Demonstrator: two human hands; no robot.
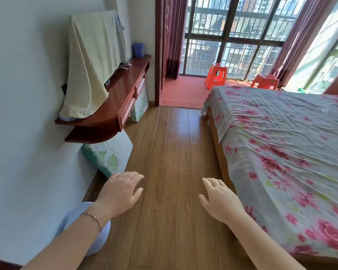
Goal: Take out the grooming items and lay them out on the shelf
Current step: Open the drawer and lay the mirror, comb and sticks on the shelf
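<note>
A dark red wooden wall shelf [123, 88] with drawers runs along the left wall. A cream towel [92, 61] drapes over something tall standing on it, and a blue container [138, 49] sits at its far end. No grooming items show. My left hand [119, 193], with a bracelet on the wrist, hovers over the wooden floor, fingers straight, holding nothing. My right hand [220, 199] hovers beside it near the bed's edge, fingers relaxed and empty.
A bed [281, 143] with a floral sheet fills the right side. Flat floral-patterned packages [109, 154] lean against the wall under the shelf. A pale blue round object [100, 238] sits on the floor at lower left. Two red stools [216, 75] stand by the balcony window.
</note>
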